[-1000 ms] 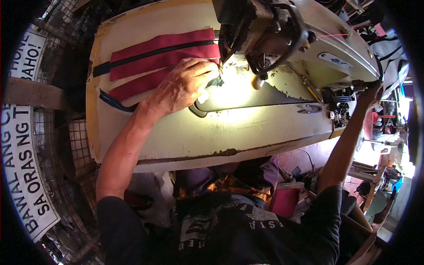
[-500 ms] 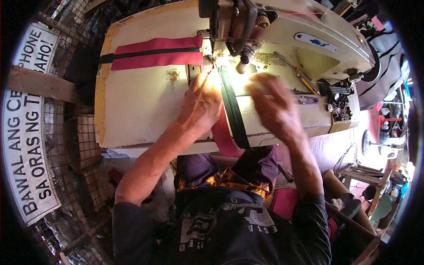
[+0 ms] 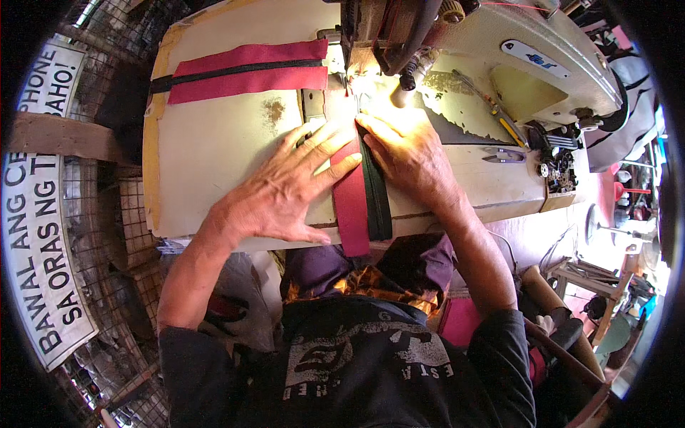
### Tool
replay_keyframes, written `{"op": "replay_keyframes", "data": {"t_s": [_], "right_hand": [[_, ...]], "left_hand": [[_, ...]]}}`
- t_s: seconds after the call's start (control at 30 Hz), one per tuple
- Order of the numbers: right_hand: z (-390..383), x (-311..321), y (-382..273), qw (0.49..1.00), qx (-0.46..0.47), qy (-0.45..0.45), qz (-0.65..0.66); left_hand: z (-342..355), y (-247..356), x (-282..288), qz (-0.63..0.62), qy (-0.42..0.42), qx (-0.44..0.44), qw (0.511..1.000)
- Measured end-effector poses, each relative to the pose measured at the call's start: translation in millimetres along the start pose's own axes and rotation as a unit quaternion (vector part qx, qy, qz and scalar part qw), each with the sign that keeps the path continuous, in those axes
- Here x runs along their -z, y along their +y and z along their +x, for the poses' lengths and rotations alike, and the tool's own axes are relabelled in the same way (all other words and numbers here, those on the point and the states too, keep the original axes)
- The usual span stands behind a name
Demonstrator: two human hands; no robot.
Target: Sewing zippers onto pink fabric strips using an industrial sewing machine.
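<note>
A red fabric strip (image 3: 351, 207) runs from beneath the sewing machine's (image 3: 542, 39) needle area toward me, over the near table edge. Along its right side lies a black zipper (image 3: 378, 203). My left hand (image 3: 285, 185) rests with fingers spread, its fingertips on the red strip and its thumb at the table edge. My right hand (image 3: 414, 160) has its fingers drawn together on the zipper's upper part, close to the needle area. Glare from the lamp blurs the stitching spot. Another black zipper (image 3: 235, 72) between red bands (image 3: 250, 55) lies to the left.
A yellow-handled screwdriver (image 3: 505, 127) and small thread snips (image 3: 504, 155) lie at the right of the machine bed. Beyond them are metal bobbin parts (image 3: 556, 167) in a tray. Wire mesh (image 3: 93, 235) stands at the left.
My left hand has moved back from the needle and spread out on the strip. My right hand has come in from the right onto the zipper, which lies closer against the red strip.
</note>
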State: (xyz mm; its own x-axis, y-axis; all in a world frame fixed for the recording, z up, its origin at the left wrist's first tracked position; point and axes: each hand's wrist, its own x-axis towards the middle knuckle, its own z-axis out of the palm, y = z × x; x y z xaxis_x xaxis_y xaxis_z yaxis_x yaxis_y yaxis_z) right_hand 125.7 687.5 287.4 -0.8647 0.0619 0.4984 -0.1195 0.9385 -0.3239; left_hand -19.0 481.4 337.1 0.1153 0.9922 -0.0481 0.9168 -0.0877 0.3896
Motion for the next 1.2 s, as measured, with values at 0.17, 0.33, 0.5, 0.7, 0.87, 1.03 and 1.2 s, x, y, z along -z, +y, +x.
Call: {"op": "replay_keyframes", "data": {"t_s": [0.17, 0.33, 0.5, 0.7, 0.87, 1.03, 1.2], "right_hand": [[3.6, 0.7, -0.9, 1.000, 0.019, 0.010, -0.007], [9.1, 1.6, -2.4, 0.999, 0.034, 0.020, -0.011], [13.1, 0.2, 0.2, 0.997, 0.057, 0.011, -0.044], [12.4, -1.2, 2.3, 0.997, 0.062, 0.011, -0.045], [11.9, -0.2, 0.8, 0.998, 0.039, -0.014, -0.041], [16.7, 2.6, 0.0, 0.997, 0.046, 0.003, -0.060], [16.9, 3.4, -1.0, 0.997, 0.036, -0.001, -0.066]], "left_hand": [[-2.6, -2.5, -10.5, 0.010, 0.063, 0.016, 0.998], [18.1, -29.3, -8.8, 0.000, 0.138, 0.015, 0.990], [41.0, -50.1, -8.7, 0.080, 0.242, -0.045, 0.966], [44.3, -52.2, -15.2, 0.095, 0.271, -0.047, 0.957], [42.3, -48.6, -15.2, 0.058, 0.267, -0.011, 0.962], [38.2, -45.3, -11.0, 0.063, 0.221, 0.000, 0.973], [38.5, -46.7, -11.5, 0.092, 0.229, 0.001, 0.969]]}}
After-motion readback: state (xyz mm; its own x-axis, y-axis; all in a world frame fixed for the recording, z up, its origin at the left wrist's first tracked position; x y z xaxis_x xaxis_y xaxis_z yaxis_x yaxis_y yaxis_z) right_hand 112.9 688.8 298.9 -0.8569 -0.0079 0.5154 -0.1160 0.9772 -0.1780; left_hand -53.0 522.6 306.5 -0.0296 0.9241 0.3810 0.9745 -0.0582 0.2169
